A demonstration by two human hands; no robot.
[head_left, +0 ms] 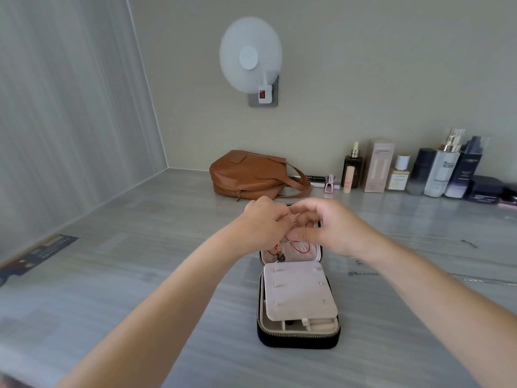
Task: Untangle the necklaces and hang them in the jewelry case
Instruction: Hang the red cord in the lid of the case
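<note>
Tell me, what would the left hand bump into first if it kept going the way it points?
Probably the right hand: the left hand points toward it, and their fingertips meet around the necklaces above the open jewelry case. Depth is hard to judge from one view.

Setting: home vanity corner. Grey stone-look bench point(112, 275) against pale walls. Back edge, right: row of skincare bottles point(442, 175), a carton point(377, 169), a small perfume point(329, 183). Back edge, centre: brown handbag point(251, 175). Wall above: white plug-in fan point(250, 56). Bench middle: open jewelry case point(298, 338).
</note>
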